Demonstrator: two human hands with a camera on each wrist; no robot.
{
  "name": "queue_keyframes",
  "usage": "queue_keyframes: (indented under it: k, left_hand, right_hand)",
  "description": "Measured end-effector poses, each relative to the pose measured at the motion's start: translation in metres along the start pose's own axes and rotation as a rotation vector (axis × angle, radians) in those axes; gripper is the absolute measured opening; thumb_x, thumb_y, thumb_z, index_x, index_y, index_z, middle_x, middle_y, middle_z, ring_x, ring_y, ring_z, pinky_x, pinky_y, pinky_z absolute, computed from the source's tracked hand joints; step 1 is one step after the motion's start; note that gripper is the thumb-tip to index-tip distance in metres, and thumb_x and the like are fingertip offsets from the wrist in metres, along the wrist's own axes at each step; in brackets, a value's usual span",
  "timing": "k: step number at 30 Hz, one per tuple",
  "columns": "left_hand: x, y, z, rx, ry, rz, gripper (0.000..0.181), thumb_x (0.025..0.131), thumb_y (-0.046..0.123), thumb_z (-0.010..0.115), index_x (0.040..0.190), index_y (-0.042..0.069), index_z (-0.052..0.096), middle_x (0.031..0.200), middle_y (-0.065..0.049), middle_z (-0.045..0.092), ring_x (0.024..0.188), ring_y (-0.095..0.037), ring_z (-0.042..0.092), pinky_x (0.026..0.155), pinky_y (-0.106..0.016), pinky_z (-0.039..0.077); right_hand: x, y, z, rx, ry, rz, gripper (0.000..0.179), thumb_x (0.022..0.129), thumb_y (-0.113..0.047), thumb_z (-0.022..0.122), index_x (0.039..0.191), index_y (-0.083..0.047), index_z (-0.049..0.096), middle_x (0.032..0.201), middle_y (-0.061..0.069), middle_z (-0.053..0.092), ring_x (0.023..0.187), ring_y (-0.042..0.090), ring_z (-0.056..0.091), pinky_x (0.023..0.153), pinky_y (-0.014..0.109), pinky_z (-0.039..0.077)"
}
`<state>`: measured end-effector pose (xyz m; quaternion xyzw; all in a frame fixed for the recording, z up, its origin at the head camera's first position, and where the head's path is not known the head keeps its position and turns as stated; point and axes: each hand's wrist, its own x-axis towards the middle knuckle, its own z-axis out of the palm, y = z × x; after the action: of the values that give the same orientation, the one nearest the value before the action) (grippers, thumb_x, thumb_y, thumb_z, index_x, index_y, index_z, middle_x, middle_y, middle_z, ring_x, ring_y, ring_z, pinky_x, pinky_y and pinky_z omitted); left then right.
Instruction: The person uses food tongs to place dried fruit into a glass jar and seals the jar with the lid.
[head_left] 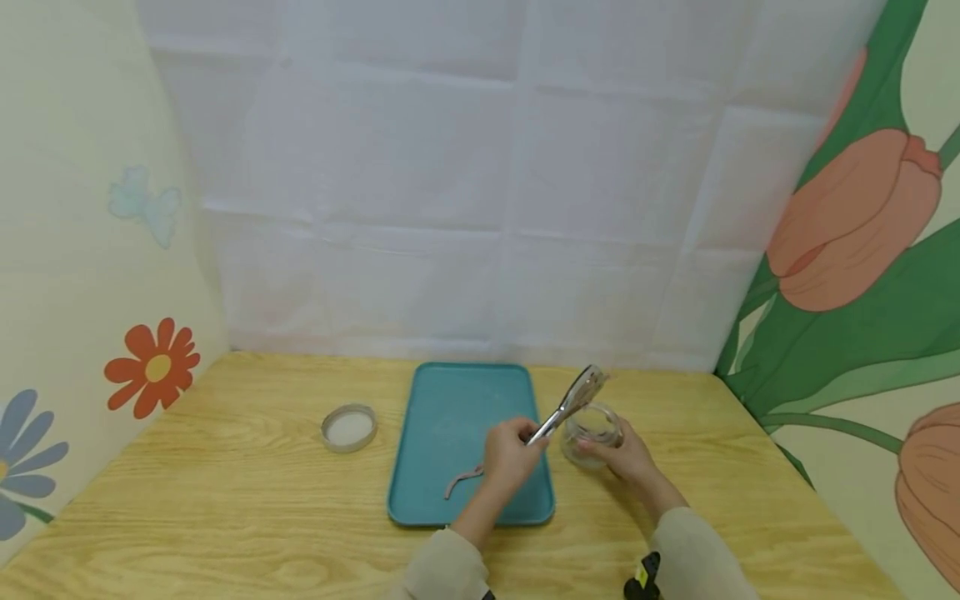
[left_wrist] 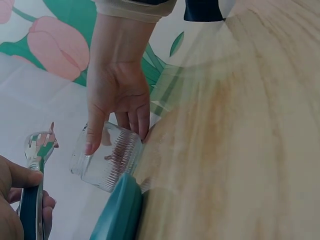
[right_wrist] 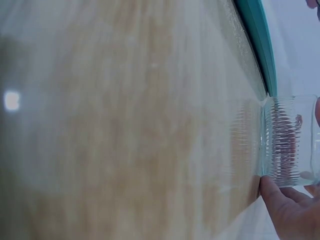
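My left hand [head_left: 507,457] grips metal tongs [head_left: 570,402], their head raised above and beside a clear glass jar [head_left: 579,454]. At the tongs' tip, in the left wrist view, a small reddish-brown piece [left_wrist: 53,134] shows; its kind is unclear. My right hand [head_left: 633,460] holds the jar from its right side, fingers and thumb around it. The ribbed jar stands uncovered on the table, with reddish-brown pieces [right_wrist: 286,142] seen through its lower part. On the teal tray [head_left: 465,392] lies a thin, curved brownish-pink strip [head_left: 459,482], partly behind my left hand.
A round, pale-rimmed lid [head_left: 348,428] lies on the wood-patterned table [head_left: 262,467], left of the tray. White sheeting [head_left: 420,183] hangs behind the table. Flower-printed panels [head_left: 847,225] flank it on both sides.
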<state>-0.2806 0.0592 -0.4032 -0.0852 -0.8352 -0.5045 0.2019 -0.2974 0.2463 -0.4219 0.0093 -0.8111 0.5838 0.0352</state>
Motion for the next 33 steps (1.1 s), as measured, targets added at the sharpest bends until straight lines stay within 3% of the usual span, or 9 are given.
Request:
queue_keyframes:
  k: [12,33]
  left_hand:
    - [-0.006,-0.003,0.003,0.082,-0.013,-0.009,0.008,0.065,0.013,0.072,0.065,0.013,0.063,0.054,0.01,0.049,0.049,-0.006,0.043,0.045,-0.023,0.034]
    - [-0.006,-0.001,-0.013,0.042,-0.054,-0.056,0.009,0.067,0.016,0.071,0.072,0.013,0.065,0.061,0.008,0.053,0.055,-0.008,0.046,0.047,-0.025,0.036]
  right_hand:
    - [0.001,-0.006,-0.002,-0.009,-0.016,0.063,0.077,0.071,-0.021,0.071,0.129,0.003,0.027,0.126,0.025,0.034,0.115,0.036,0.032,0.092,0.047,0.023]
    - [0.001,-0.005,-0.002,-0.02,-0.016,0.07,0.076,0.072,-0.022,0.07,0.13,0.002,0.026,0.127,0.025,0.034,0.116,0.037,0.03,0.092,0.048,0.022]
